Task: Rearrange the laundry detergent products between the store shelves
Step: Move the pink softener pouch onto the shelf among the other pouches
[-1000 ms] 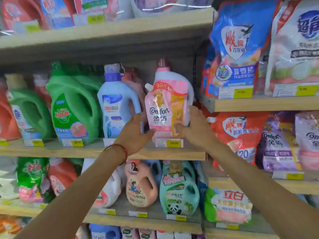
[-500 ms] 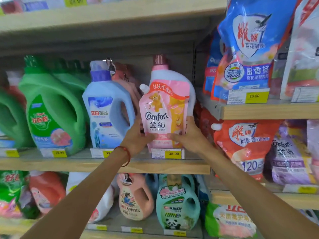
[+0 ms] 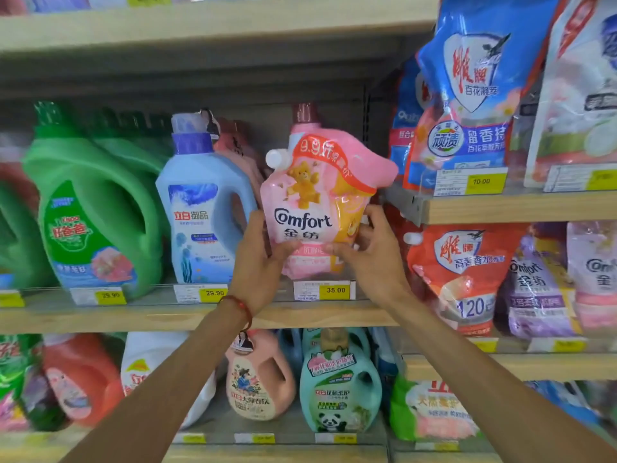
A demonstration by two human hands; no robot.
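Observation:
A pink Comfort refill pouch with a white spout is strapped to the front of a pink-capped bottle on the middle shelf. My left hand grips the pouch's lower left side, thumb on its front. My right hand holds its lower right side. The pouch's top flops over to the right. Most of the bottle is hidden behind the pouch.
A light blue detergent jug and a green jug stand to the left. Blue and white bags fill the upper right shelf, red and purple pouches the one below. Peach and teal jugs stand on the lower shelf.
The view has closed in on the shelf. My hands have slid up the pouch's sides, and its top has bent over to the right.

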